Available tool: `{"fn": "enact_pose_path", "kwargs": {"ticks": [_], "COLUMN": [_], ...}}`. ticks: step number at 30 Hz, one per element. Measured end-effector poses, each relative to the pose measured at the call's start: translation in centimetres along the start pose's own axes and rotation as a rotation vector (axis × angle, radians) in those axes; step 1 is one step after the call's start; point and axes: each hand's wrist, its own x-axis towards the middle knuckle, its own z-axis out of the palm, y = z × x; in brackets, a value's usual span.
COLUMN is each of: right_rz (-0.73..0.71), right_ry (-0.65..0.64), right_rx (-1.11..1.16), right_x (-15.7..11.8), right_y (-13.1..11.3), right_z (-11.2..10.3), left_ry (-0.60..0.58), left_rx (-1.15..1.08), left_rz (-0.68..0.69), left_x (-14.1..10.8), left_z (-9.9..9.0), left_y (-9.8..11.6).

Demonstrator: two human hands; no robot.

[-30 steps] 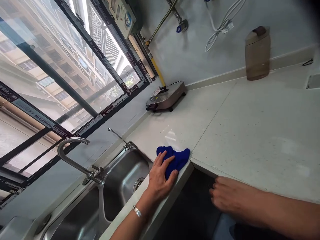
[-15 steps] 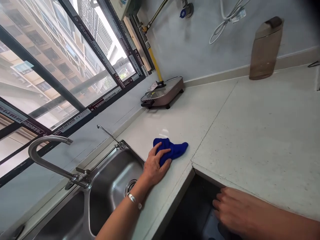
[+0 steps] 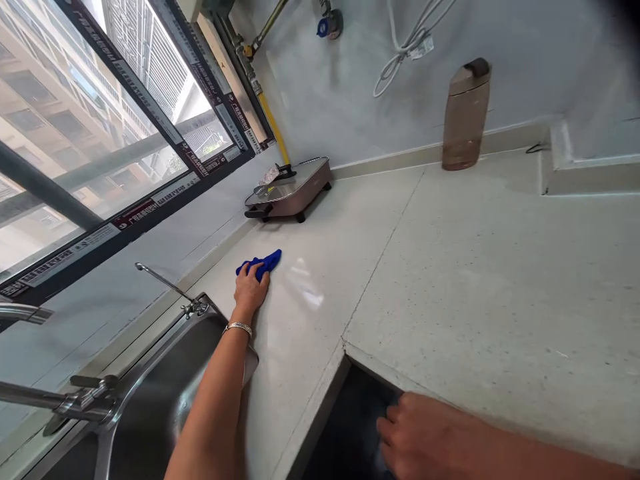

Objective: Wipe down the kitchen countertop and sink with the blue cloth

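Observation:
Bunched under my left hand (image 3: 251, 288) is a blue cloth (image 3: 270, 262), pressed on the pale countertop (image 3: 320, 267) beyond the sink's far corner. The fingers bend over the cloth, and part of it sticks out past the fingertips. A bracelet circles that wrist. My right hand (image 3: 417, 430) is closed in a fist at the counter's front edge, its fingers curled over the dark gap below. Nothing shows in it, though the palm is hidden.
A steel sink (image 3: 150, 393) with a large faucet (image 3: 85, 400) and a thin tap (image 3: 165, 283) lies left. An electric pan with a glass lid (image 3: 295, 187) stands in the far corner. By the back wall is a brown bottle (image 3: 466, 120); a white cable (image 3: 405, 50) hangs above.
My left hand has slid the cloth farther away, along the window side toward the pan. The view has swung right. My right hand stays at the counter edge, still closed.

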Motion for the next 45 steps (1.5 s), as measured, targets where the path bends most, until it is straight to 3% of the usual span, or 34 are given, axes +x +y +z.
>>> {"fn": "enact_pose_path", "kwargs": {"ticks": [3,6,11,15,17,20,25,29,32,36,39,42,45], "right_rz": [0.013,0.025,0.003,0.004,-0.007,-0.065,-0.181,-0.11,-0.019,0.214,0.359,0.406,0.359], "right_ry": [0.001,-0.016,-0.135,-0.142,-0.115,-0.001,0.469,0.887,1.027,1.012,0.95,0.812,0.54], "right_rx": [-0.012,-0.007,0.02,-0.028,-0.044,-0.058,0.039,0.213,0.254,0.2,0.152,0.035,-0.128], "right_x": [0.3,0.5,0.7,0.8,0.8,0.5,-0.1,-0.4,-0.8,-1.2,-0.8,0.0,0.4], "right_y": [0.0,-0.1,-0.1,0.0,0.1,0.2,0.5,1.4,2.4,4.2,5.4,6.9,9.0], "right_z": [-0.4,-1.2,-3.5,-4.4,-4.2,-3.6,-2.9,-3.5,-4.1,-3.7,-2.8,-2.5,-3.7], "left_ry": [-0.017,-0.048,-0.057,-0.081,-0.112,-0.167,-0.217,-0.142,-0.113,-0.171,-0.254,-0.353,-0.397], "left_rx": [0.033,0.046,-0.005,-0.078,-0.113,-0.159,-0.25,-0.344,-0.383,-0.394,-0.257,-0.197,-0.154], "left_rz": [-0.014,0.02,0.209,0.38,0.45,0.532,0.607,0.54,0.529,0.707,0.973,1.178,1.231], "left_x": [0.0,-0.9,-3.9,-7.3,-9.2,-11.7,-13.8,-14.5,-17.1,-23.6,-28.2,-30.6,-31.0], "left_z": [-0.5,-0.8,0.8,2.1,2.0,1.1,-0.1,-1.0,-2.5,-6.1,-7.9,-8.4,-8.1], "left_y": [0.5,2.4,9.2,15.1,16.8,17.7,16.8,14.7,11.8,6.8,3.5,2.0,2.3]}}
